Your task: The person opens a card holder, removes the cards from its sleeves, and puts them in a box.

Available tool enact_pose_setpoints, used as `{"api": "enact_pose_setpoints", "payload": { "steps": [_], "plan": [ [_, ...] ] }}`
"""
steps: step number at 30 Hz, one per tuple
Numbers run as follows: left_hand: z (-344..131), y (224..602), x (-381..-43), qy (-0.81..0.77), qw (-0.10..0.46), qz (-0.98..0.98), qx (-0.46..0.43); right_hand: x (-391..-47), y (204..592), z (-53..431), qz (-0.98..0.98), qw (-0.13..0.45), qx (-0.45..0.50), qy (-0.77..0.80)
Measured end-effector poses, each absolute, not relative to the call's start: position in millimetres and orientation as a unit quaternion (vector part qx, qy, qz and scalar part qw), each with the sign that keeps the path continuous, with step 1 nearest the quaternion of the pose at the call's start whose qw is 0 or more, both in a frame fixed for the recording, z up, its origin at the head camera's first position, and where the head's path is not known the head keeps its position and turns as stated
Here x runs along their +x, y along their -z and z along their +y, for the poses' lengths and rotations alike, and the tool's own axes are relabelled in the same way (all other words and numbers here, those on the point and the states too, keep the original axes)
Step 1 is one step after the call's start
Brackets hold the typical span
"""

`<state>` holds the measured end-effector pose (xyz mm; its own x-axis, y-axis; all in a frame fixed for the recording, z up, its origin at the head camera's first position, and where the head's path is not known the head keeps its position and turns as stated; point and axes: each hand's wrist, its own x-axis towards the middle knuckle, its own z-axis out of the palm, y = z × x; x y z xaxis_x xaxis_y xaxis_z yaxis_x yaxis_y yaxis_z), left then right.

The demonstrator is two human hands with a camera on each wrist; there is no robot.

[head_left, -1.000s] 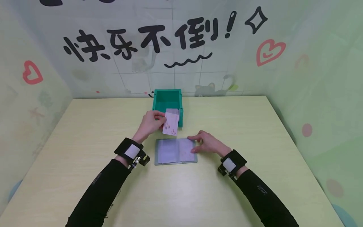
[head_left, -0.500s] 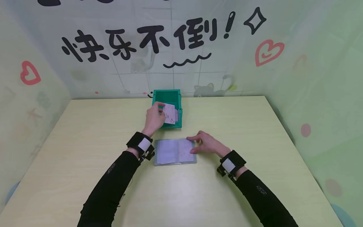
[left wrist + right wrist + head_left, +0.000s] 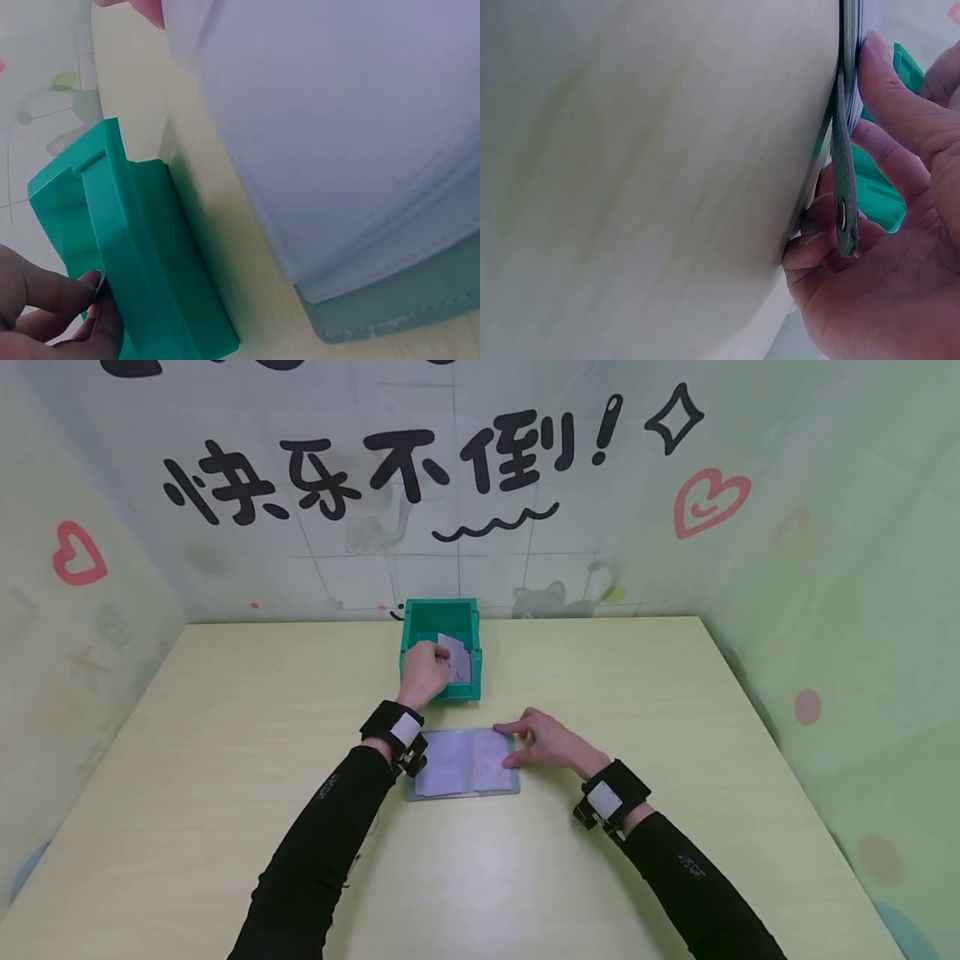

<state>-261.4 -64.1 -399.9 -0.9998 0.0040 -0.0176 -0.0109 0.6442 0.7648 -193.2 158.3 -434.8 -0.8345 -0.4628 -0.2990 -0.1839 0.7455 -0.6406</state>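
Note:
A grey-green card album [image 3: 442, 764] lies spread on the table with pale lilac pages showing. My right hand [image 3: 551, 739] holds its right side: in the right wrist view the thumb lies on the pages and other fingers curl by the cover's snap strap [image 3: 844, 202]. Beyond the album, my left hand [image 3: 426, 675] is at the green box [image 3: 442, 610], fingers bent and reaching over its left side. Next to those fingers, a pale pink card [image 3: 456, 664] stands inside the box. The left wrist view has the thumb and fingertips pinched together on a small edge, mostly hidden.
The pale wooden table [image 3: 637, 693] meets a printed backdrop [image 3: 300, 560] right behind the box. Similar backdrop panels rise at both sides. The box lies a short way beyond the album's far edge.
My left hand carries the pink card from above the album up and into the green box, then shifts slightly right and lower within it. The right hand stays on the album.

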Motion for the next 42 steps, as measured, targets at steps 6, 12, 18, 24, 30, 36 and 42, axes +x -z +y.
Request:
{"api": "enact_pose_setpoints", "payload": {
  "steps": [6, 12, 18, 24, 30, 36, 42],
  "plan": [
    [-59.6, 403.9, -261.5, -0.390, 0.043, 0.920, 0.009, -191.9, 434.8, 158.2, 0.906, 0.222, -0.187, 0.308],
    [-56.0, 411.0, -266.1, -0.326, 0.086, 0.941, 0.028, -192.8, 436.1, 158.8, 0.906, 0.220, -0.187, 0.308],
    [-55.8, 412.9, -264.1, -0.301, 0.115, 0.946, 0.030, -192.9, 436.8, 158.8, 0.905, 0.216, -0.197, 0.310],
    [-54.6, 411.2, -257.9, -0.284, 0.099, 0.953, 0.041, -191.8, 435.8, 158.3, 0.904, 0.220, -0.192, 0.311],
    [-54.0, 407.2, -234.9, -0.311, -0.006, 0.947, 0.082, -191.9, 436.7, 158.0, 0.904, 0.221, -0.186, 0.313],
    [-62.5, 403.5, -199.4, -0.371, 0.051, 0.920, 0.113, -189.6, 434.9, 157.6, 0.903, 0.223, -0.178, 0.321],
    [-67.2, 415.0, -175.4, -0.354, 0.108, 0.923, 0.110, -190.6, 435.9, 157.8, 0.906, 0.221, -0.176, 0.316]
  ]
}}
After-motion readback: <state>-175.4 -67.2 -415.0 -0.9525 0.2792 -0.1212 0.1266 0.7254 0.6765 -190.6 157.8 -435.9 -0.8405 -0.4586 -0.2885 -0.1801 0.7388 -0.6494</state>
